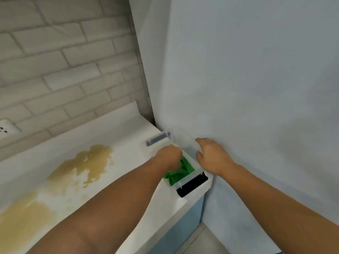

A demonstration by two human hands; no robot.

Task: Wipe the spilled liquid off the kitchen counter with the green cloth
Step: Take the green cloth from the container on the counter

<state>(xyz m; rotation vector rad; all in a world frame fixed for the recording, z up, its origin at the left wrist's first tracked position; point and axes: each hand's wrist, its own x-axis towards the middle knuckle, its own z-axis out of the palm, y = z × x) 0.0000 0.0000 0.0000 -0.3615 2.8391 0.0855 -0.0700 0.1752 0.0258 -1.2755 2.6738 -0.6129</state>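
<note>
White kitchen counter (pixel 128 136) runs along a grey brick-tile wall (pixel 60 57), ending at a pale blue panel (pixel 247 79) on the right; a wall socket (pixel 7 128) sits at the far left edge.

Head view: we see the spilled liquid (pixel 88 164) as yellowish puddles across the left and middle of the counter, one big patch further back and a second one (pixel 20 217) at the near left. At the right end of the counter sits a clear plastic box (pixel 190 180) with dark clips on its near and far ends. The green cloth (pixel 178 172) lies crumpled inside that box, well apart from the spill.

Left hand (pixel 169 156) is down in the box, fingers curled closed onto the green cloth, knuckles up. Right hand (pixel 211 156) is loosely open, fingers spread and slightly bent, resting at the right-hand rim of the box against the blue panel; we can't tell whether it actually grips the rim or a clear lid. Both forearms are bare and reach in from the near edge.
</note>
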